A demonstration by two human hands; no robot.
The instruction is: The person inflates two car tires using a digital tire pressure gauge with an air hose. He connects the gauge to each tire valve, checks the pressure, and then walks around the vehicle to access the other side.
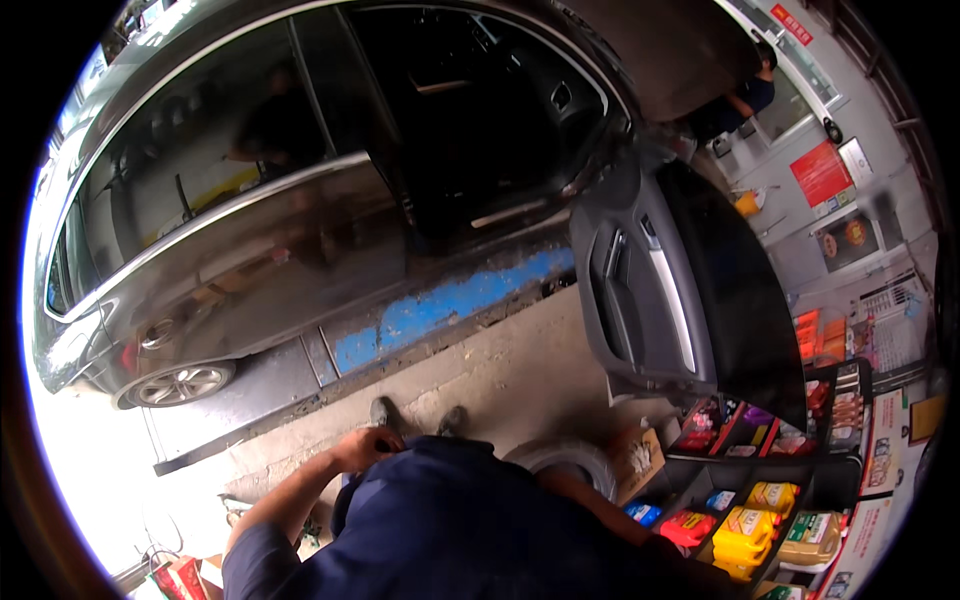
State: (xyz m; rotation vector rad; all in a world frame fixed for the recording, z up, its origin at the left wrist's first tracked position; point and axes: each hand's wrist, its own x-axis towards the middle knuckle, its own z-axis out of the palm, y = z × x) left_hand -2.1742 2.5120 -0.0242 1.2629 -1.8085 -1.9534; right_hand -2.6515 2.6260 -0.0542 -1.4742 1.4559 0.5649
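My left hand point(368, 449) is at my waist, its fingers curled in against the front of my dark blue shirt point(450, 510). Whatever those fingers hold, if anything, is hidden by the hand and the cloth. On the other side my right forearm point(592, 497) runs in toward my body, and the right hand is out of sight. Ahead of me stands a dark car point(270, 255) with its front door point(650, 275) swung open on the right. Neither arm touches the car. My shoes point(384, 411) show on the concrete just beyond the shirt.
A blue-painted lift platform point(450, 305) runs under the car. Close on my right are a tyre point(565, 462), a cardboard box point(640, 462) and a black shelf with yellow bottles point(745, 535). Another person point(745, 100) bends near the car's front. Red bags point(180, 578) lie at lower left.
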